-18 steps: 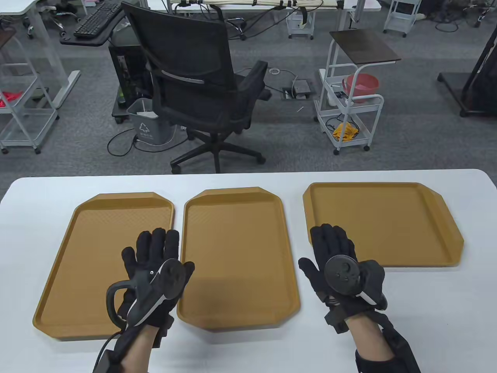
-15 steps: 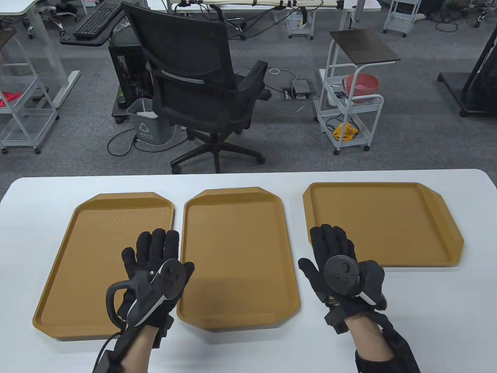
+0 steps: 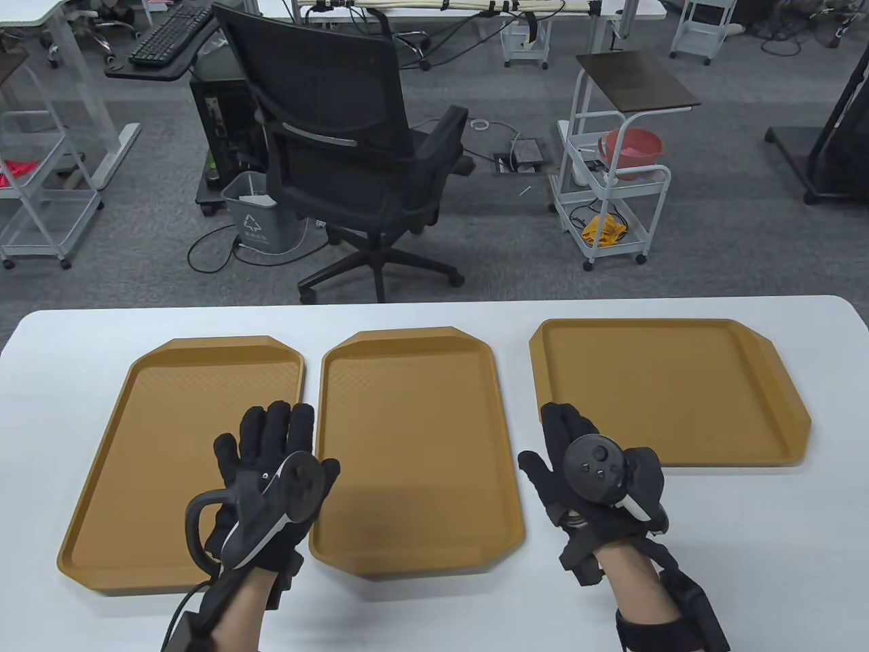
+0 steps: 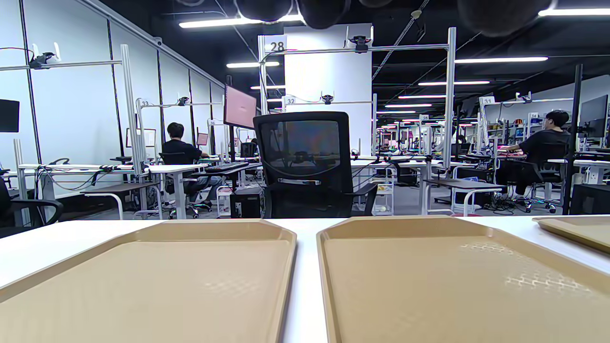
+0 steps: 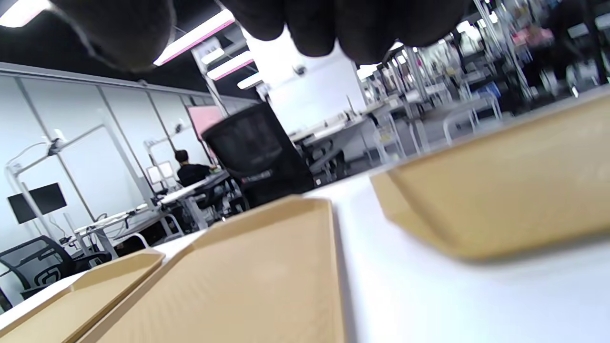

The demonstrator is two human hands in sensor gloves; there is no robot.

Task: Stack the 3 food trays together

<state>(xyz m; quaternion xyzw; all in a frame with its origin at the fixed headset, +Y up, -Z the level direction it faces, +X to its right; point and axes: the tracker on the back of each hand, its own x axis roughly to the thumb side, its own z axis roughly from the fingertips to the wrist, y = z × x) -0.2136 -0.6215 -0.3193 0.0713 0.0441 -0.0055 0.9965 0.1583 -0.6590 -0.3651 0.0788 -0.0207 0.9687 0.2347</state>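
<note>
Both hands hover palm-down above the near half of the white surface (image 3: pixel 434 611), each carrying a black tracker on its back. Left hand (image 3: pixel 268 475): fingers extended and lightly spread over the near right portion of the left tray (image 3: pixel 163 441), grasping nothing; whether the fingertips touch the tray floor cannot be told from the table view. Right hand (image 3: pixel 590 475): fingers extended forward, their tips over the near left corner of the right tray (image 3: pixel 679 387), the palm above bare surface between that tray and the middle tray (image 3: pixel 414 435); nothing is held. In the right wrist view the dark gloved fingers (image 5: pixel 333 24) hang in from the top edge, above the tray's near rim and apart from it.

Three tan food trays lie flat and unstacked, side by side, on the surface. Left tray and middle tray sit with their long sides running away from the viewer, just beside each other with a narrow strip of white between their rims, as the left wrist view confirms (left tray (image 4: pixel 157 281), middle tray (image 4: pixel 452 281)). Right tray lies with its long side across, set well apart from the middle tray and farther back; its corner enters the left wrist view at the right edge (image 4: pixel 579 228). In the right wrist view the right tray (image 5: pixel 505 200) appears blurred and close, the middle tray (image 5: pixel 257 276) to its left.

Behind the surface stands a black office chair (image 3: pixel 339 136), with a grey bin (image 3: pixel 254 217) and a white trolley (image 3: pixel 611 197) on the carpet.
</note>
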